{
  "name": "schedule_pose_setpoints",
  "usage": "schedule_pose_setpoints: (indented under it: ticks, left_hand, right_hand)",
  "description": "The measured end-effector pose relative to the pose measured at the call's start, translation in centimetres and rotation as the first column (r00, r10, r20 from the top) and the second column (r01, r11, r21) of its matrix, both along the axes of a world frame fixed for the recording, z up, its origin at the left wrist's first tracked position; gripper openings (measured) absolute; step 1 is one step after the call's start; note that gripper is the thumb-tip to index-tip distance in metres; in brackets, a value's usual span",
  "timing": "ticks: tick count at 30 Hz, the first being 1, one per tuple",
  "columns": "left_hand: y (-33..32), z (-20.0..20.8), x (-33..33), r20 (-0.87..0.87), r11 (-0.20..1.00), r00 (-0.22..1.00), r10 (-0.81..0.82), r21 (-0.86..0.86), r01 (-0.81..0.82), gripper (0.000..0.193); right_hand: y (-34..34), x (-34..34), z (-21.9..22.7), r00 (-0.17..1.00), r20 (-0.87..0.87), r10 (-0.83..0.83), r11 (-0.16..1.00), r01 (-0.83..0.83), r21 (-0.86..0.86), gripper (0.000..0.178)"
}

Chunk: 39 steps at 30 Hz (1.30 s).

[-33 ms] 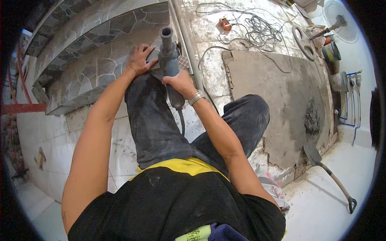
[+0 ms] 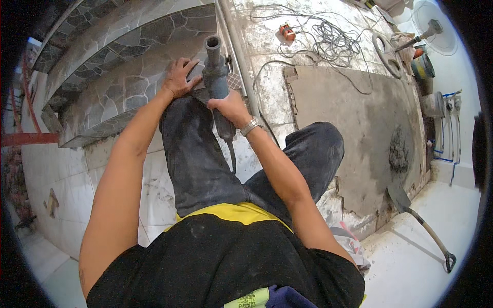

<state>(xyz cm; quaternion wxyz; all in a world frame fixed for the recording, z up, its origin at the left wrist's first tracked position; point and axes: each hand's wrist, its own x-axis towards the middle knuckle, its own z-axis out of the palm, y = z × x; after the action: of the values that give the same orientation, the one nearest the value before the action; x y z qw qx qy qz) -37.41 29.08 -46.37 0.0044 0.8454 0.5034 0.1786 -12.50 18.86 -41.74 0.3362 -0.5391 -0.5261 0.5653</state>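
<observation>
Grey cylindrical power tool is beside the person's knee in dark dusty trousers — the right hand has its grip clenched around it; the left hand — grip released, fingers spread — is at the grey stone-patterned step.

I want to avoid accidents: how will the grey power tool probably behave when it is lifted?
The power tool is probably heavy, given its thick build, and its straight shape should stay rigid. Its curving cord would likely flex and trail.
</observation>
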Motion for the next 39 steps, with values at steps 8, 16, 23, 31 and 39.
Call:
schedule_pose_setpoints:
  ticks: [8,16,23,31,39]
  left_hand:
    - [1.2,-1.0,0.7,0.19,0.99,0.979,-0.067,-0.108,0.089,0.069]
    - [0.7,-1.2,1.0,0.154,0.994,0.985,-0.083,-0.064,0.094,0.065]
    - [0.8,-1.4,0.1,0.023,0.999,0.999,-0.033,-0.036,0.034,0.066]
    - [0.5,-0.6,1.2,0.018,0.996,1.0,0.012,-0.09,-0.01,0.063]
    - [0.2,-0.8,0.7,0.04,0.998,0.999,-0.02,-0.053,0.022,0.063]
  right_hand:
    - [0.8,0.2,0.2,1.0,-0.011,0.027,0.998,-0.027,0.063,0.042]
    - [1.3,0.2,0.4,1.0,0.026,-0.009,0.997,0.007,0.077,0.039]
    - [2.9,-1.6,-0.6,1.0,0.005,0.011,0.997,-0.011,0.079,0.035]
    - [4.4,-1.6,-2.7,1.0,0.0,-0.025,0.999,0.025,0.033,0.045]
    - [4.7,-1.9,-3.1,1.0,0.005,-0.017,1.0,0.017,0.014,0.049]
